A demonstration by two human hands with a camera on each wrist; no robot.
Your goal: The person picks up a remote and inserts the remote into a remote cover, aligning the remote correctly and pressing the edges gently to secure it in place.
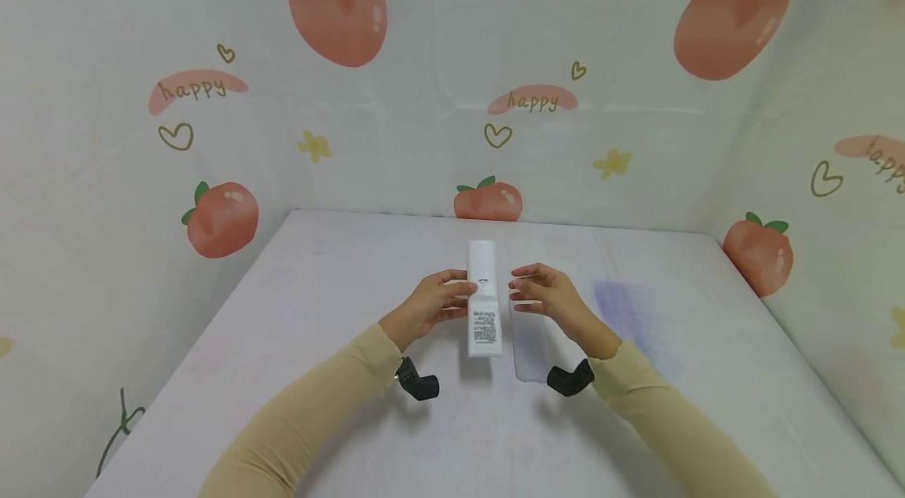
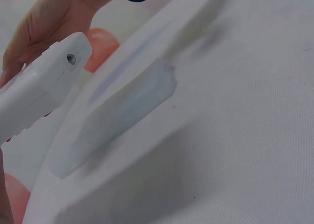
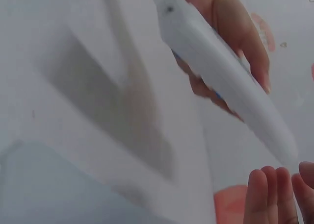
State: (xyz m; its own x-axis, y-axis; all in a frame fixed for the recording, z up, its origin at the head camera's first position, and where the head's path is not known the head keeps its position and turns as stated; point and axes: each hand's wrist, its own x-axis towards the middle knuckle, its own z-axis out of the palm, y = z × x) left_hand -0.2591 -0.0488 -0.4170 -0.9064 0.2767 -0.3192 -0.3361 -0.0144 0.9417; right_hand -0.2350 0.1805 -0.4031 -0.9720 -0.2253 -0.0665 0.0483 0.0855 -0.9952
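My left hand (image 1: pixel 433 302) grips a long white remote control (image 1: pixel 484 294) from its left side, thumb over the back and fingers beneath. The remote's back, with a printed label on its thicker near end, faces up. It is held above the table, its shadow below. In the right wrist view, bits of blue show along the underside of the remote (image 3: pixel 216 62). My right hand (image 1: pixel 555 298) is raised just right of the remote, fingers extended and slightly bent, holding nothing. A translucent, pale plastic sleeve (image 1: pixel 530 349) lies flat on the table below the right hand.
The table (image 1: pixel 339 411) has a white cloth with a faint purple patch (image 1: pixel 629 317) on the right. Behind and beside it hang white curtains (image 1: pixel 417 144) printed with fruit. A dark green cord (image 1: pixel 125 423) shows by the left edge. Black wrist-worn devices (image 1: pixel 419 382) sit at both wrists.
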